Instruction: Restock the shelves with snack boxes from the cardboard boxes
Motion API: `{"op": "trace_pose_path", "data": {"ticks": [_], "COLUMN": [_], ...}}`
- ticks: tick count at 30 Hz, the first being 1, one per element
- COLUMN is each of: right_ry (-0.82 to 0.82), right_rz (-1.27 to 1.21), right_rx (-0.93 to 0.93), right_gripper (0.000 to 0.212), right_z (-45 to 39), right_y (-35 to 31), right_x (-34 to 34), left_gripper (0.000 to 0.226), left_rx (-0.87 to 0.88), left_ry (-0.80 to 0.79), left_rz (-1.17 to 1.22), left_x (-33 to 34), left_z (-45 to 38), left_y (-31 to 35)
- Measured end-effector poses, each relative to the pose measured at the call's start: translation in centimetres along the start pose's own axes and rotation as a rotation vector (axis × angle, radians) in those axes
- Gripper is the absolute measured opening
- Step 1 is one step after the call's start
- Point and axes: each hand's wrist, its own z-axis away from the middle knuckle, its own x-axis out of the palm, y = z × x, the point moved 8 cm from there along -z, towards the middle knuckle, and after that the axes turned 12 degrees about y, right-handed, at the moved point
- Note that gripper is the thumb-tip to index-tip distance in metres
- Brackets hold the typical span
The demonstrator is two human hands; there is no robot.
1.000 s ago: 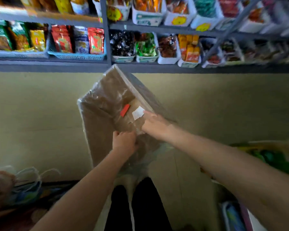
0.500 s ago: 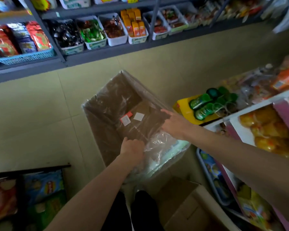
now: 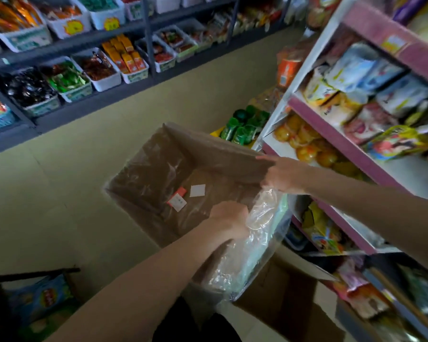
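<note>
A brown cardboard box [image 3: 158, 166] lined with clear plastic is held up in front of me, its open side tilted toward me. A red-edged label [image 3: 177, 200] and a white sticker [image 3: 197, 190] lie on its inner bottom. My left hand [image 3: 229, 214] grips the near rim together with the crumpled plastic liner [image 3: 257, 233]. My right hand [image 3: 281, 175] pinches the right wall of the box near its top corner. A pink-edged shelf [image 3: 341, 141] with snack bags stands to the right.
A second open cardboard box [image 3: 294, 299] sits on the floor below the held one. Grey shelves [image 3: 104, 95] with white bins of snacks run along the far side. Green cups [image 3: 242, 124] stand by the pink shelf's end. Snack bags [image 3: 37, 299] lie at lower left.
The view has swung right from the grey shelves toward the pink shelf. The box has tilted flatter and moved right with both hands; my right hand has shifted from inside the box to its right wall.
</note>
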Motion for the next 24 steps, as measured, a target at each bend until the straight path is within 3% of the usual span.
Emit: {"op": "trace_pose_path", "data": {"ticks": [3, 6, 10, 13, 15, 16, 19, 24], "right_ry": [0.184, 0.217, 0.118, 0.007, 0.148, 0.169, 0.235, -0.038], "right_rz": [0.066, 0.05, 0.039, -0.008, 0.072, 0.024, 0.017, 0.105], "right_rx": [-0.115, -0.096, -0.058, -0.004, -0.043, -0.037, 0.115, 0.207], "right_gripper": [0.026, 0.03, 0.021, 0.029, 0.02, 0.027, 0.027, 0.025], "right_z": [5.4, 11.0, 18.3, 24.5, 28.6, 30.9, 36.5, 39.4], "right_y": [-1.5, -2.6, -4.7, -6.2, -8.6, -9.5, -10.7, -14.6], "right_x": [0.3, 2.6, 3.5, 8.1, 9.4, 10.4, 13.4, 23.2], "left_gripper": [0.016, 0.03, 0.029, 0.027, 0.027, 0.026, 0.028, 0.041], "left_rx": [0.019, 0.049, 0.07, 0.049, 0.063, 0.074, 0.09, 0.109], "left_ry": [-0.03, -0.018, -0.032, -0.038, -0.05, -0.054, -0.04, -0.149], "left_rz": [0.034, 0.024, 0.001, 0.021, 0.014, 0.015, 0.063, 0.013], "left_x": [1.1, 3.0, 6.6, 10.1, 13.0, 14.5, 18.4, 24.1], "left_z": [1.7, 3.0, 4.5, 5.8, 6.5, 6.8, 7.0, 7.0], "left_y": [5.4, 10.3, 17.5, 23.1, 27.1, 29.1, 34.0, 35.1]}}
